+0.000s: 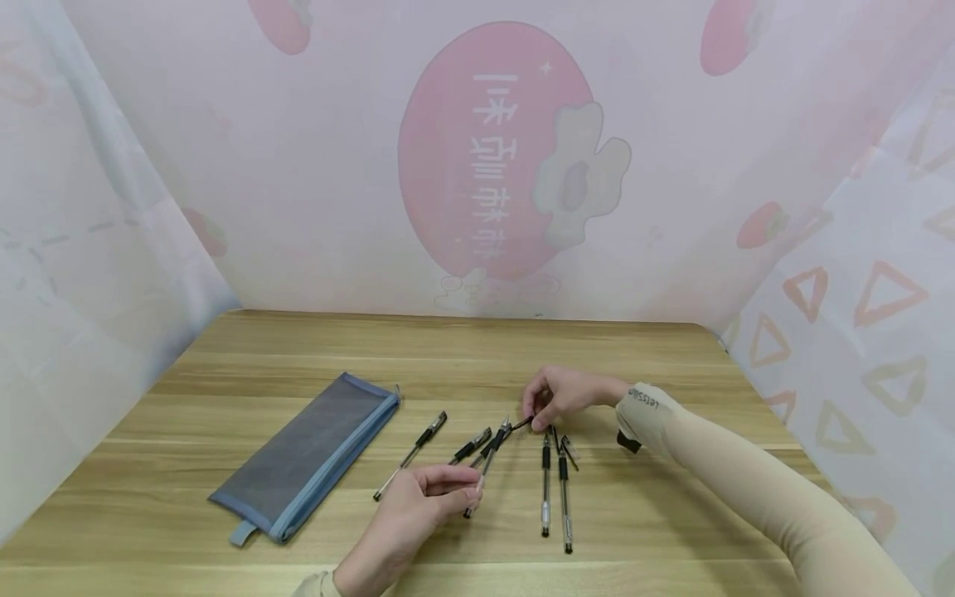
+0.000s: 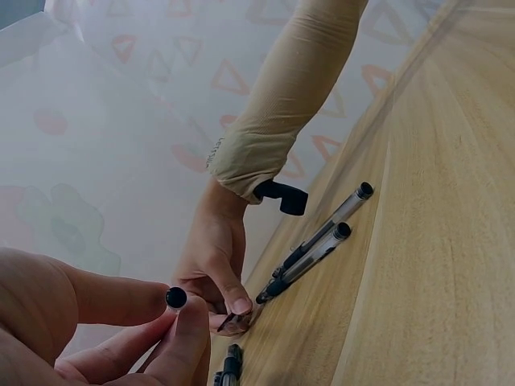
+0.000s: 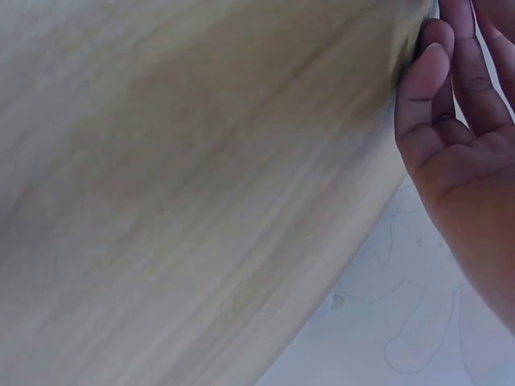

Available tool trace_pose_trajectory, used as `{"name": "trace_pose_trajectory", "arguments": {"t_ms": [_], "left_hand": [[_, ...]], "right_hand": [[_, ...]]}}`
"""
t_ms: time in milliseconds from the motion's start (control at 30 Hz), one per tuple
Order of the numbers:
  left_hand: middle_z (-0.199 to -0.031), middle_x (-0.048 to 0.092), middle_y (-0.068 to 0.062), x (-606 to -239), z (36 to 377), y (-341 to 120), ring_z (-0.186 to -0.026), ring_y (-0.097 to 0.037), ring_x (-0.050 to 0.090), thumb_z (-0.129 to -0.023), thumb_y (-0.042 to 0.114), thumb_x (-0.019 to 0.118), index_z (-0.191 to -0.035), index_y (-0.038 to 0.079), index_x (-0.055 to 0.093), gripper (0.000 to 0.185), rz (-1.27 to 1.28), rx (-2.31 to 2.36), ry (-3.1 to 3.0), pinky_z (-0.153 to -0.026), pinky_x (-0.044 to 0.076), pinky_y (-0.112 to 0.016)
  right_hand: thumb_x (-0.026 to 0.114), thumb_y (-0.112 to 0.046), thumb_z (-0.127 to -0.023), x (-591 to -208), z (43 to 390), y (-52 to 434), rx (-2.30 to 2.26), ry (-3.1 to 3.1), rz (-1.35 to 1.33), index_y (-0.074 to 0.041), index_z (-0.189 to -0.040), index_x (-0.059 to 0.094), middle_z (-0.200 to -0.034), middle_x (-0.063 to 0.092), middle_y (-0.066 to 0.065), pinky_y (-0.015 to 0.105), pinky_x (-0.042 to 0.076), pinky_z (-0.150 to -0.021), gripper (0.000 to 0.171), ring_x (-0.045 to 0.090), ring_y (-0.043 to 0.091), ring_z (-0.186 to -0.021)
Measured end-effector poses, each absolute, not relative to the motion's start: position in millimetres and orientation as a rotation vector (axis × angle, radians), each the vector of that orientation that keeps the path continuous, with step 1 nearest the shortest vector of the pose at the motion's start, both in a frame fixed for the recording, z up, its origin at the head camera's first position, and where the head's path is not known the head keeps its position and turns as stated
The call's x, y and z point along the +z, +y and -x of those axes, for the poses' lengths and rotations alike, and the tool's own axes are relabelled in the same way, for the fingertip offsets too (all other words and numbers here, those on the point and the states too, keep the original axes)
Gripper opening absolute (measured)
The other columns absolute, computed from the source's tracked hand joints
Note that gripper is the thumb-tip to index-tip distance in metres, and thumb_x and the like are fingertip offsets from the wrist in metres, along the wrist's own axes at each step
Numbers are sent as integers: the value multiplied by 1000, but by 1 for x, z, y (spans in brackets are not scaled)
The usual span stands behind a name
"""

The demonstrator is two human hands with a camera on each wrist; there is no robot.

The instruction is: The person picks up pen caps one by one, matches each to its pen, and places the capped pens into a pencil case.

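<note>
My left hand [image 1: 421,510] pinches a clear gel pen [image 1: 491,456] between thumb and fingertips. That pen's black end plug [image 2: 176,298] pokes out of the fingers in the left wrist view. Close to the pen's tip, my right hand [image 1: 567,398] pinches a slim dark piece [image 1: 524,423] that looks like a pen cap; the fingers partly hide it. Below the right hand lie two gel pens [image 1: 545,489] [image 1: 564,510] side by side, with a small dark cap [image 1: 570,454] near their tips. Other gel pens [image 1: 470,446] lie partly behind the left hand.
A blue-grey mesh zip pouch [image 1: 306,456] lies flat on the wooden table [image 1: 634,547], left of the pens. Between the pouch and my left hand is one more gel pen [image 1: 410,456]. A printed curtain [image 1: 336,166] hangs behind the table and along its sides.
</note>
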State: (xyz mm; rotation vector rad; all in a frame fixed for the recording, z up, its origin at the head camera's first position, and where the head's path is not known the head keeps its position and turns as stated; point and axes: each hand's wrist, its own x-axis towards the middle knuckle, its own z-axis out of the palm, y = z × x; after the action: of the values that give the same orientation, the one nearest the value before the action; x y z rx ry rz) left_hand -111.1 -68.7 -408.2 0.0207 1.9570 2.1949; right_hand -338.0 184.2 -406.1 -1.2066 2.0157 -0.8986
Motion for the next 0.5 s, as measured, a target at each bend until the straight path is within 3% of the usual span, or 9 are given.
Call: {"name": "trace_pose_trajectory", "arguments": {"t_ms": [500], "left_hand": [[-100, 71, -16, -410, 111, -70, -90, -22, 69, -84, 2, 76, -109, -7, 70, 27, -30, 2208, 1945, -73, 56, -25]], "right_hand": [[77, -6, -85, -400, 336, 186, -920, 2090, 1189, -6, -96, 73, -85, 70, 5, 27, 51, -61, 12, 61, 17, -70]]}}
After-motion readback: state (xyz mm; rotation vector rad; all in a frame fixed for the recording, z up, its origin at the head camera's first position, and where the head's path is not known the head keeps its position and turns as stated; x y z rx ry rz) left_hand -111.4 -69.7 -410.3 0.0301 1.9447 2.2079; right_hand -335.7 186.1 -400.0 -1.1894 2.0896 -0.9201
